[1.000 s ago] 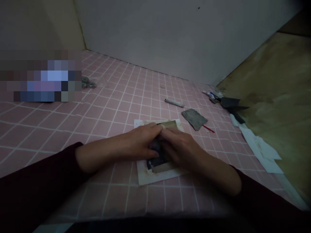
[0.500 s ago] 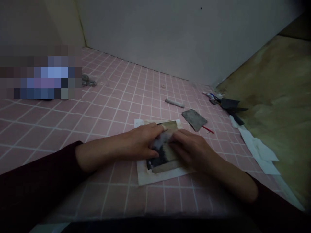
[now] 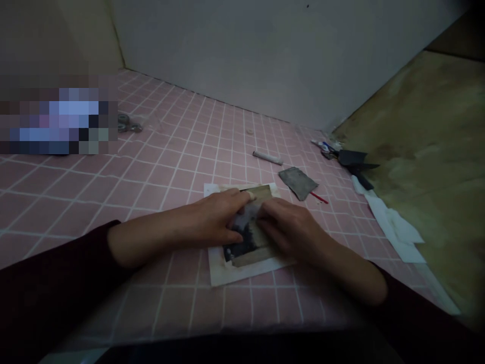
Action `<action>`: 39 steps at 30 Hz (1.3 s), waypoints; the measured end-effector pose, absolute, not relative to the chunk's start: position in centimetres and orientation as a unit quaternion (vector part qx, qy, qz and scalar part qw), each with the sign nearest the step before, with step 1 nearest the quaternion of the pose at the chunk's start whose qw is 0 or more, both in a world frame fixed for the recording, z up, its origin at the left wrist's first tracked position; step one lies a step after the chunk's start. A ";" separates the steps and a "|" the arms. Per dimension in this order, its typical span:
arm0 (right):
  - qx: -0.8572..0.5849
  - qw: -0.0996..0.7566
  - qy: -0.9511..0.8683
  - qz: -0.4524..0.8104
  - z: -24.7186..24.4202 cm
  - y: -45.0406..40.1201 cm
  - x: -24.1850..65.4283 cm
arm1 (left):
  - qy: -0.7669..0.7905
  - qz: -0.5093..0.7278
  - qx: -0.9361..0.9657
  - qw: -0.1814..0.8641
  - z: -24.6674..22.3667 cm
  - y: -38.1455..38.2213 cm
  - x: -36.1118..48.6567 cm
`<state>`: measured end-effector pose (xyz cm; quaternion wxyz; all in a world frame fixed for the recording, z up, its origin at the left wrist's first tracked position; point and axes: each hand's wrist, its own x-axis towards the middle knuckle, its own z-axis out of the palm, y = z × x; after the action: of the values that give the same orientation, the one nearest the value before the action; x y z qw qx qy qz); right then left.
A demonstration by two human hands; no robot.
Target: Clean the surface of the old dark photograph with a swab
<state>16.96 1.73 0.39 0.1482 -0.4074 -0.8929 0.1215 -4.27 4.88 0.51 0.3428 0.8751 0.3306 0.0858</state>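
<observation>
A white sheet lies on the pink checked cloth, and on it is a dark and tan picture, partly covered by my hands. My left hand rests flat across the picture's left side, thumb and fingers apart, with a pale band on one finger. Over the right part of the picture, my right hand has its fingers pinched together, low against the surface. Whatever they hold, if anything, is too blurred and hidden to make out.
Behind the sheet are a grey cloth-like piece, a thin red stick and a pale tube. To the right lie black objects and white papers. Round grey items sit at far left beside a blurred-out area.
The whole view has shifted slightly, so things appear a little further left and up. My right hand has moved slightly over the picture; my left hand keeps its place.
</observation>
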 end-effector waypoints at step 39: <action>-0.384 0.150 -0.904 0.111 0.3 2.0 16.6 | 0.345 0.098 0.866 0.350 0.6 5.0 -4.4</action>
<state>16.56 1.97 0.29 0.1501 -0.3839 -0.9042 0.1114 -4.42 4.98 0.57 0.3500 0.8656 0.3445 0.0981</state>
